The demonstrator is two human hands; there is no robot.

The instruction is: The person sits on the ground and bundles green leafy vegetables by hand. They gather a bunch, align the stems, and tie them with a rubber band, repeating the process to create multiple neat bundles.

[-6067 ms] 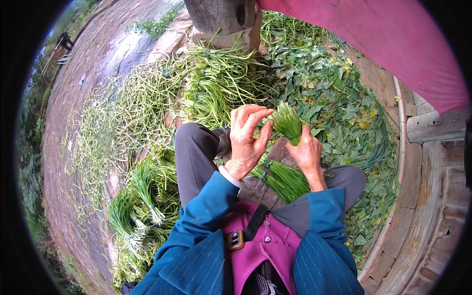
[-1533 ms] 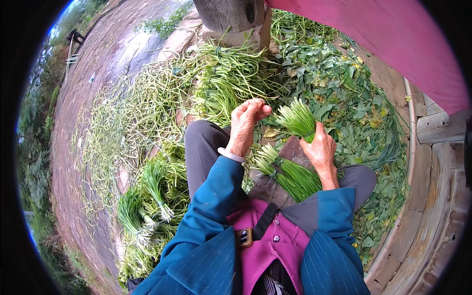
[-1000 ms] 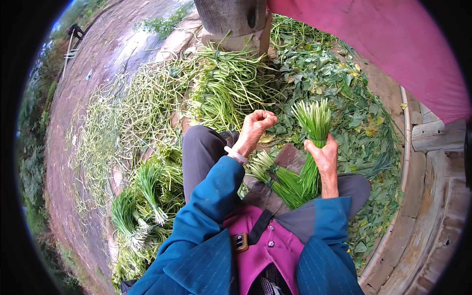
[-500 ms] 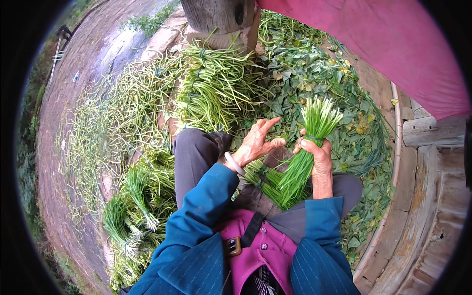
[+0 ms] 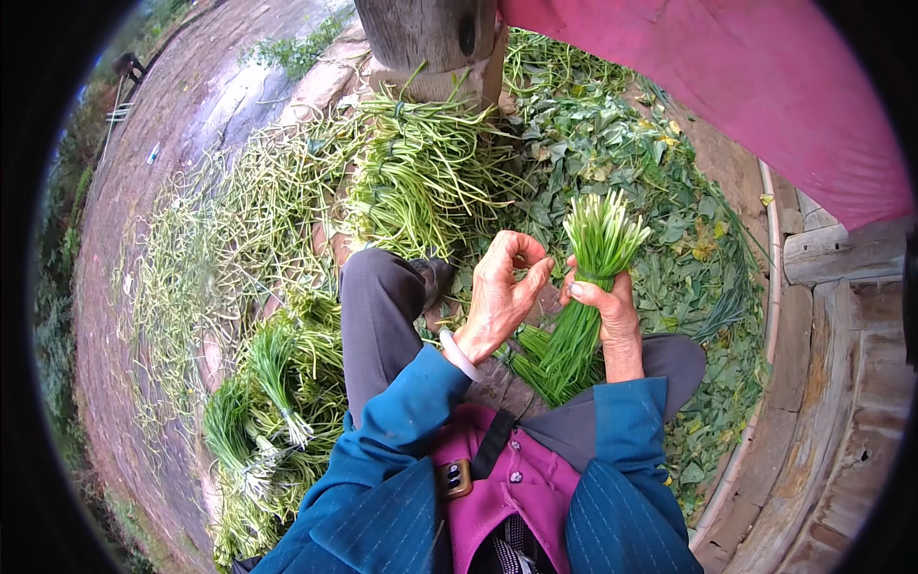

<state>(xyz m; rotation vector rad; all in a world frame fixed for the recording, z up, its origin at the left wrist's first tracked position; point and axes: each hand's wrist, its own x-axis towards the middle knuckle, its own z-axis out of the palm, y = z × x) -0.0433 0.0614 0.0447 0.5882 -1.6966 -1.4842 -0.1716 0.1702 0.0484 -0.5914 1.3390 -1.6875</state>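
My right hand [image 5: 617,311] is wrapped round a bunch of green chives [image 5: 604,237], held upright with its pale cut ends on top. A dark green band circles the stalks just above my fingers. Left of the bunch, my left hand [image 5: 502,292], with a pale bangle at the wrist, has thumb and forefinger brought together; anything pinched there is too small to make out. Below the held bunch, more chives [image 5: 531,368] lie between my legs, partly hidden by it.
Tied bundles of long green bean-like stems [image 5: 411,182] lie ahead by a wooden post [image 5: 421,33]. At left, tied chive bunches [image 5: 229,421] rest on more stems. Leaves [image 5: 669,191] cover the ground on the right, beside wooden planks [image 5: 813,383]. Pink cloth [image 5: 736,86] hangs at upper right.
My left hand's spread fingers have curled, thumb and forefinger coming together. My right hand has shifted slightly left with the chives, whose top leans less to the right.
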